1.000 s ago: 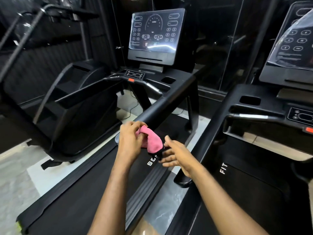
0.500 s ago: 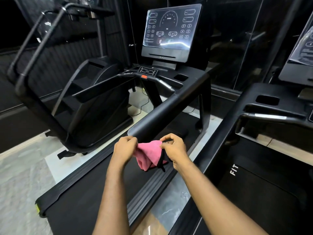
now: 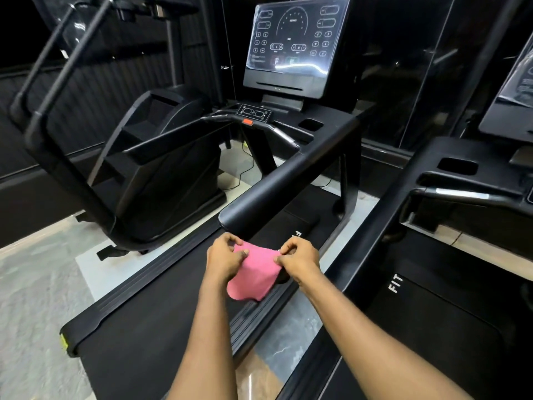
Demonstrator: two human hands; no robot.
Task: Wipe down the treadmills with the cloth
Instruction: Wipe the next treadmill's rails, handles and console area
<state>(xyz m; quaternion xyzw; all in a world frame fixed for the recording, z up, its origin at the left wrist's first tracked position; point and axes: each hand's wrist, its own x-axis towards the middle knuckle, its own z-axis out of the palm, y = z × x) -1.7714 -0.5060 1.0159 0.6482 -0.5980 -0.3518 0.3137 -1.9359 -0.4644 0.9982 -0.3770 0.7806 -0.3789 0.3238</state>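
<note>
In the head view, both hands hold the cloth [image 3: 255,272] in the air, just short of the near end of the handrail [image 3: 288,186] of the treadmill [image 3: 161,336] ahead. The left hand [image 3: 223,259] pinches its left top edge and the right hand [image 3: 298,261] pinches its right top edge, stretching it between them. The cloth touches no surface, so wiping here looks about to begin. No surface shows whether it is already wiped, and a second treadmill [image 3: 432,197] waits at the right. The cloth is small, pink and soft, hanging limp below the fingers, with a dark underside showing at its lower right.
</note>
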